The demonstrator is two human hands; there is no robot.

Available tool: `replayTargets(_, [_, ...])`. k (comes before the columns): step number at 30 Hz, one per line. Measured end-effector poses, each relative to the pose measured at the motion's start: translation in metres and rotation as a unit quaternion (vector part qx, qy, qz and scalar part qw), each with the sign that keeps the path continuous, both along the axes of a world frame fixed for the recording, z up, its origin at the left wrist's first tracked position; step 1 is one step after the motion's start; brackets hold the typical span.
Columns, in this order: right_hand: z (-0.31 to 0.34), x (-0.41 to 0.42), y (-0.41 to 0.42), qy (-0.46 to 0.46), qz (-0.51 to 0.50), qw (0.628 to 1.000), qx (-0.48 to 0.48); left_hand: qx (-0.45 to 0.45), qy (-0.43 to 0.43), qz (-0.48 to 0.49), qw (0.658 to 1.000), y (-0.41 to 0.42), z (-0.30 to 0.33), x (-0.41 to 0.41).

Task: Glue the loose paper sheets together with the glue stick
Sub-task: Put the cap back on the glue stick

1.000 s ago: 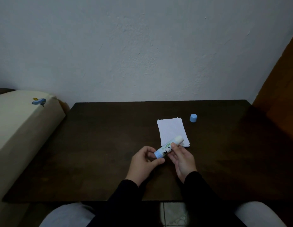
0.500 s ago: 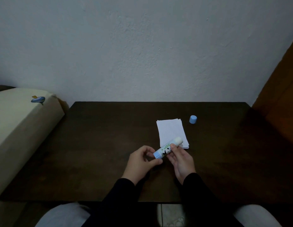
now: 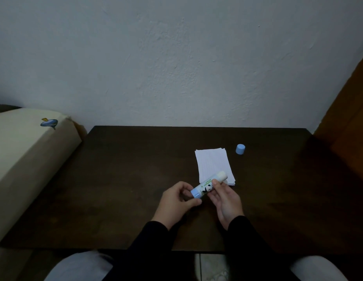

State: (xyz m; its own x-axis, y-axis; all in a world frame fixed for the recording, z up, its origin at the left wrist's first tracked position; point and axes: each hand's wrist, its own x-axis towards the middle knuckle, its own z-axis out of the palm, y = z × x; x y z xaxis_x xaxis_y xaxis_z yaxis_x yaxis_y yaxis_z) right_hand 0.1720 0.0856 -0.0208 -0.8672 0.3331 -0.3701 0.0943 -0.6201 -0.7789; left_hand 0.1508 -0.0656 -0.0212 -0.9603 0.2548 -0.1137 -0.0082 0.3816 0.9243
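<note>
A small stack of white lined paper sheets point(image 3: 213, 165) lies on the dark wooden table point(image 3: 136, 179), right of centre. I hold an uncapped glue stick point(image 3: 207, 186) with a panda label just in front of the stack, its white glue tip over the sheets' near edge. My right hand point(image 3: 225, 201) grips the tube's body. My left hand point(image 3: 176, 201) pinches its blue base between thumb and fingers. The blue cap point(image 3: 240, 149) stands on the table to the right of the stack's far corner.
A cream cushioned seat point(image 3: 24, 159) with a small blue print adjoins the table's left side. A plain wall runs behind the table, and a brown wooden panel point(image 3: 351, 118) stands at the right. My knees show below the near edge.
Both hands and the glue stick have stayed nearly in place over the sheets' near edge; the view itself has shifted slightly.
</note>
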Motion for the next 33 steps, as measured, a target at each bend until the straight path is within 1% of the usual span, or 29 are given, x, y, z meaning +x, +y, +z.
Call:
replayTargets(1, [0.000, 0.000, 0.000, -0.002, 0.000, 1.000, 0.000, -0.012, 0.004, -0.002, 1.000, 0.000, 0.000, 0.000])
replayTargets(3, [0.000, 0.000, 0.000, -0.004, -0.003, 1.000, -0.001, -0.008, 0.005, -0.006, 1.000, 0.001, -0.002, 0.000])
replayTargets(7, [-0.002, -0.001, 0.001, 0.001, 0.000, 1.000, 0.001, -0.013, -0.012, -0.012, 1.000, 0.004, -0.002, 0.002])
replayTargets(9, [-0.002, -0.001, 0.001, 0.004, 0.001, 1.000, 0.001, -0.023, 0.004, -0.005, 1.000, 0.004, -0.001, 0.002])
replayTargets(12, [-0.002, -0.001, 0.000, 0.006, -0.001, 1.000, -0.002, 0.018, 0.002, 0.014, 1.000, 0.003, 0.002, 0.002])
replayTargets(15, [-0.001, -0.001, 0.001, 0.000, 0.001, 1.000, -0.006, -0.009, 0.017, 0.008, 1.000, 0.002, 0.003, 0.001])
replayTargets(19, [0.000, -0.002, 0.002, -0.005, -0.005, 1.000, -0.012, 0.003, -0.006, -0.002, 1.000, 0.003, 0.004, 0.002])
replayTargets(22, [-0.002, -0.002, 0.003, -0.010, -0.005, 1.000, -0.011, -0.015, -0.030, -0.004, 0.999, 0.004, 0.007, 0.005])
replayTargets(24, [-0.003, -0.001, 0.003, -0.010, -0.004, 1.000, -0.010, -0.015, -0.021, 0.005, 1.000, 0.005, 0.006, 0.005])
replayTargets(26, [-0.001, 0.000, 0.002, -0.008, -0.005, 1.000, -0.011, 0.005, 0.001, 0.009, 1.000, 0.004, 0.004, 0.004])
replayTargets(30, [0.000, -0.001, 0.002, -0.008, -0.001, 1.000, -0.010, -0.014, 0.028, -0.001, 1.000, 0.003, 0.003, 0.001])
replayTargets(33, [-0.001, -0.001, 0.002, -0.012, -0.004, 1.000, -0.015, -0.001, 0.013, -0.001, 1.000, 0.004, 0.005, 0.000])
